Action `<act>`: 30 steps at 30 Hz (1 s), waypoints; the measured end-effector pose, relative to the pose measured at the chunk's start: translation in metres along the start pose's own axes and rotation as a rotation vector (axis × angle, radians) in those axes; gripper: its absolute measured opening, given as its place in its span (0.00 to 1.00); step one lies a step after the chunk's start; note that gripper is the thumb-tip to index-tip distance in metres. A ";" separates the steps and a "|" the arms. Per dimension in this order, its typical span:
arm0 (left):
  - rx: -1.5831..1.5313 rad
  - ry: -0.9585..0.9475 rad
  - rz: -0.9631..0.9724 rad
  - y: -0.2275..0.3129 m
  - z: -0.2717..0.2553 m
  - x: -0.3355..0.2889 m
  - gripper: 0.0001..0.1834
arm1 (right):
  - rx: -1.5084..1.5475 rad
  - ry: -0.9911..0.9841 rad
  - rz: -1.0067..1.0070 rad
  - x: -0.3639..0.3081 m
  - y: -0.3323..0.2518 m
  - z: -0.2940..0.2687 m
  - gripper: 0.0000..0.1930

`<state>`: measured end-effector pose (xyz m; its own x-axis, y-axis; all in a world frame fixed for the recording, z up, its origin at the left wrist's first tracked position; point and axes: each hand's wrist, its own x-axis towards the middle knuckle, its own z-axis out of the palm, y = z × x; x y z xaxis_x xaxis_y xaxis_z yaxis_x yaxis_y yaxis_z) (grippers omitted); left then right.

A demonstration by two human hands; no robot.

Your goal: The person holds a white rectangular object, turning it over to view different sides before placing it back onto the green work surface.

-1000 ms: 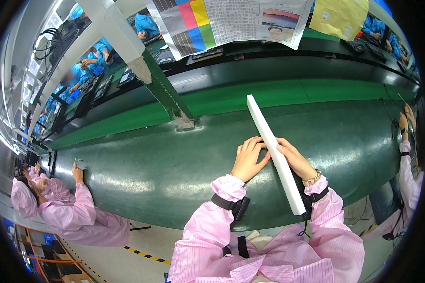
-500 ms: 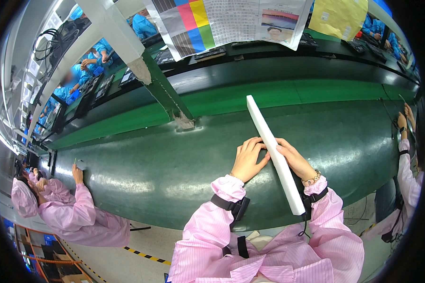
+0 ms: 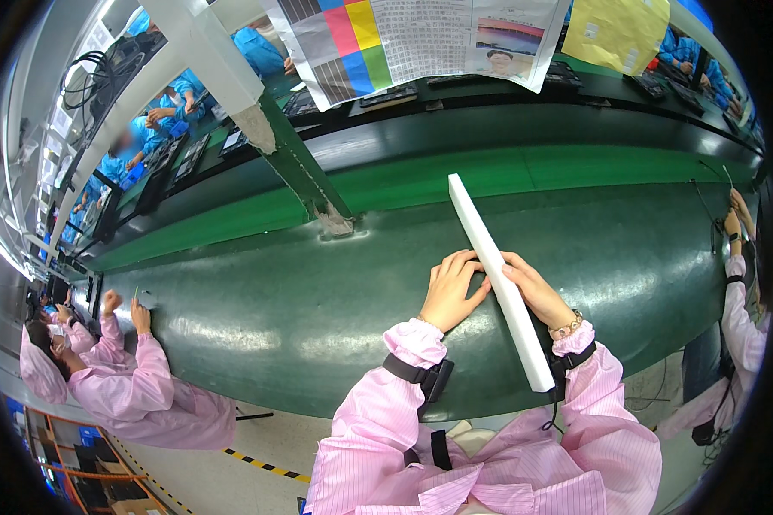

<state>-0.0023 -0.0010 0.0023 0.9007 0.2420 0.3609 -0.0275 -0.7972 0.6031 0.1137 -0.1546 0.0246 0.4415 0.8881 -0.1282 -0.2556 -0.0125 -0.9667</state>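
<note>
A long white bar, which looks like foam, stands on the green table in front of me, slanting from the far middle to the near right. My left hand lies against its left side, fingers bent and fingertips at the bar. From the right side, my right hand grips the same bar, thumb near its top edge and the other fingers partly hidden behind it. Between them, both hands keep the bar on edge. Pink striped sleeves and black wrist straps cover my forearms, and a bracelet circles my right wrist.
The green tabletop curves across the view. A green and white post rises from its far edge, beside hanging printed sheets. A person in pink sits at the left; another person's hands hold a thin cable at the right.
My hands and the white bar have not visibly moved. At the left, a co-worker's hand has come up above the table; at the right, another person's hands with the cable have shifted slightly.
</note>
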 end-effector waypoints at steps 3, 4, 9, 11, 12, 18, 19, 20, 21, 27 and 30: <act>-0.001 0.000 0.000 0.000 -0.001 0.000 0.17 | 0.003 -0.002 0.002 0.000 0.000 0.000 0.23; -0.005 0.000 0.002 0.000 -0.001 0.000 0.17 | 0.002 -0.002 0.002 0.000 0.000 0.000 0.23; -0.008 -0.002 0.002 0.001 0.000 0.000 0.17 | 0.001 0.000 0.002 0.000 0.001 -0.001 0.23; -0.006 -0.004 0.001 0.001 0.000 0.000 0.17 | -0.001 -0.001 0.000 0.000 0.001 -0.001 0.23; -0.006 -0.003 0.003 0.001 0.000 0.000 0.17 | 0.002 -0.001 -0.003 0.000 0.001 -0.001 0.23; -0.007 0.002 0.005 0.001 -0.001 0.000 0.18 | -0.003 0.003 -0.002 0.000 -0.001 0.001 0.24; -0.006 0.002 0.004 0.001 -0.001 0.000 0.18 | -0.003 0.003 -0.002 0.000 -0.001 0.001 0.24; -0.006 0.002 0.004 0.001 0.000 0.000 0.18 | -0.003 0.003 -0.002 0.000 -0.001 0.001 0.24; -0.003 0.002 0.005 0.000 0.000 0.000 0.18 | 0.000 -0.003 -0.007 0.000 -0.001 0.000 0.24; -0.009 0.001 0.005 0.000 0.000 0.000 0.18 | 0.000 -0.006 -0.010 0.000 0.000 0.000 0.24; -0.012 0.005 0.007 0.001 -0.001 0.000 0.18 | -0.001 -0.001 -0.007 0.000 0.000 0.000 0.24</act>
<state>-0.0025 -0.0014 0.0035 0.8983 0.2388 0.3689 -0.0395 -0.7923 0.6089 0.1135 -0.1550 0.0244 0.4421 0.8888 -0.1207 -0.2516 -0.0063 -0.9678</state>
